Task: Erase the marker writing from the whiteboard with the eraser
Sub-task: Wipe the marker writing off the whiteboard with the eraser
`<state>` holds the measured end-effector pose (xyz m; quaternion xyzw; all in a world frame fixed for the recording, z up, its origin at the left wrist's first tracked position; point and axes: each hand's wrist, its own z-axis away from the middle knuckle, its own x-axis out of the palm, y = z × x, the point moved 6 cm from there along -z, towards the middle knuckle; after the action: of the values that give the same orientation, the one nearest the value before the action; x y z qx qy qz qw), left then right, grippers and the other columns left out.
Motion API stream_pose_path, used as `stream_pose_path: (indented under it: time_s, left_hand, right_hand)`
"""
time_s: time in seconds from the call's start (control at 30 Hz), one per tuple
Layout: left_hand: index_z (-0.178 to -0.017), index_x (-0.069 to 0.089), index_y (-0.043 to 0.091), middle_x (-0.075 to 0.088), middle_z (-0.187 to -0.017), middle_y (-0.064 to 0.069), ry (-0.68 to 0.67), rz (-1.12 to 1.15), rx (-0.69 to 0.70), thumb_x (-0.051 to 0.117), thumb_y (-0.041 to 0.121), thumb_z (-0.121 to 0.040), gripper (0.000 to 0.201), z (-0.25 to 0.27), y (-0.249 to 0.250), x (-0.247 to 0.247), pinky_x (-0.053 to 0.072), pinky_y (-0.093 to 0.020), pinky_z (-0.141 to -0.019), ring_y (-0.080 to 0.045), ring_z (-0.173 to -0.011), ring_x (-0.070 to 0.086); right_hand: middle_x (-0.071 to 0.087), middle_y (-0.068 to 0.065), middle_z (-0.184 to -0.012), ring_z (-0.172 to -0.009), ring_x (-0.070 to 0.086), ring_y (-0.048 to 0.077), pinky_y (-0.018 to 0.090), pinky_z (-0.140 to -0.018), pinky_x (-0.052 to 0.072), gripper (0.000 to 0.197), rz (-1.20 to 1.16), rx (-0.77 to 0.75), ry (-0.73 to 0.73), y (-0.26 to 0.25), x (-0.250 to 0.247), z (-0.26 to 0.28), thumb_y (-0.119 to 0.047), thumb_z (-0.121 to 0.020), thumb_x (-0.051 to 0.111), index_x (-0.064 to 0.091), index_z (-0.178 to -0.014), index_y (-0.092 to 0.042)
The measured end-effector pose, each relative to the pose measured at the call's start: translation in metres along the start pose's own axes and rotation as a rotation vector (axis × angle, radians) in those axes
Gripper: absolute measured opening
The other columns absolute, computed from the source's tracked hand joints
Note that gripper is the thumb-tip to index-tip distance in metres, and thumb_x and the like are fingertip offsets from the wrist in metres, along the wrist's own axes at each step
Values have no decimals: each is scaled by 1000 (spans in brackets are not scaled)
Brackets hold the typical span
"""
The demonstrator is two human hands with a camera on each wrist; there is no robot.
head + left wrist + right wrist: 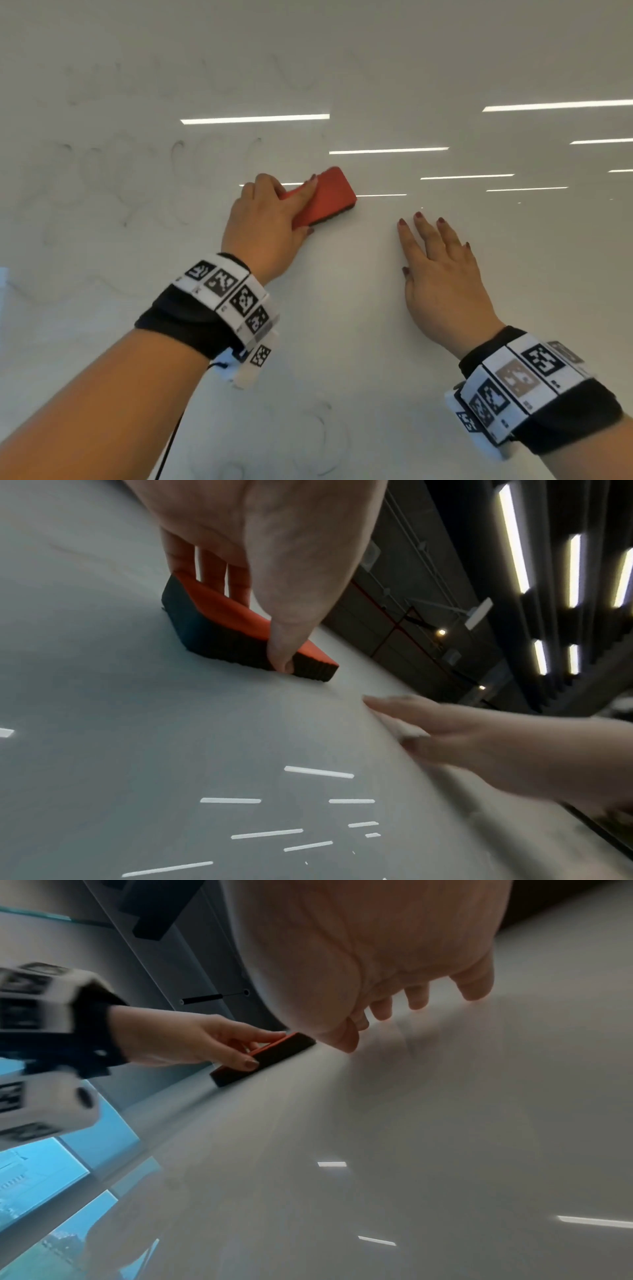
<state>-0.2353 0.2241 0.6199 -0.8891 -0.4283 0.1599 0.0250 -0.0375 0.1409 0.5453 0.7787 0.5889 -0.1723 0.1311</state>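
A red-topped eraser (325, 197) with a dark felt base lies flat against the whiteboard (342, 342). My left hand (267, 222) grips it, fingers over the red top and thumb on the near side edge; the left wrist view shows the eraser (226, 626) under those fingers. My right hand (442, 270) rests flat on the board to the right of the eraser, fingers straight, holding nothing. Faint grey smears of marker writing (130, 178) remain at the board's left, and faint loops (318, 442) lie near the bottom. In the right wrist view the eraser (270, 1056) is left of my fingertips (416, 999).
Ceiling lights reflect as white bars (255, 119) across the glossy board. A black cable (171, 442) hangs from the left wrist band. Windows (41, 1172) lie beyond the board's left edge.
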Motion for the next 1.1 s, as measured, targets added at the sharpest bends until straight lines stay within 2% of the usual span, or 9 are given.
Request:
stream_pose_path:
  time_s: [0.13,0.27,0.4,0.57,0.7,0.8,0.9,1.03,1.1]
  left_hand:
    - [-146,25,36,40,-118,-12,1,8,1,57,43,-88,67,1,-3,2,39,-38,-87,-30,-102,41]
    - [-143,35,32,45,-111,-13,7,33,54,64,39,-83,67,33,8,11,41,-38,-81,-31,-94,45]
    - [-136,47,30,51,-103,-11,11,68,132,75,35,-73,70,80,27,24,45,-38,-72,-28,-85,49]
    - [-133,49,31,53,-100,-7,-80,90,255,79,35,-66,74,138,53,39,48,-35,-71,-25,-84,52]
    - [-132,50,30,54,-95,-7,-76,51,328,79,33,-67,72,144,56,38,47,-35,-68,-25,-79,52]
    - [-131,53,29,54,-93,-12,-2,67,195,79,32,-66,71,107,29,25,45,-38,-64,-31,-75,51]
    - [-138,45,29,50,-101,-14,-4,59,52,72,37,-77,67,77,-1,14,44,-39,-71,-32,-83,48]
    - [-140,41,29,48,-103,-14,0,71,19,69,38,-79,68,82,-1,18,44,-39,-72,-30,-86,46]
    - [-139,42,29,49,-102,-14,1,73,30,71,38,-77,69,95,8,23,45,-38,-70,-29,-84,47]
  right_hand:
    - [13,6,-158,-145,9,34,54,-112,17,62,6,-9,35,-6,7,14,-19,-96,41,15,-152,-21]
    - [21,9,-156,-143,17,37,56,-109,24,64,12,-21,41,-11,16,25,-17,-93,48,22,-151,-18]
    - [14,4,-159,-145,9,32,52,-113,20,65,-5,-22,21,-9,16,29,-19,-95,45,15,-152,-23]
    - [5,-3,-160,-146,1,25,45,-117,15,67,-18,-29,-26,-3,14,29,-14,-96,39,7,-152,-30]
    - [5,-3,-160,-146,1,25,45,-117,15,68,-13,-33,-42,0,14,30,-10,-95,39,7,-152,-30]
    - [4,-4,-160,-146,0,24,45,-117,15,71,-3,-28,-53,0,15,31,-7,-94,39,5,-152,-30]
    - [0,-5,-160,-146,-3,23,43,-118,11,72,-2,-14,-64,2,17,33,-6,-94,38,2,-152,-31]
    - [0,-2,-160,-146,-4,25,45,-118,12,73,0,-10,-76,1,22,39,-6,-94,39,1,-152,-29]
    - [5,1,-160,-145,2,30,48,-116,16,76,-3,-18,-50,-2,25,47,-4,-91,44,6,-152,-27]
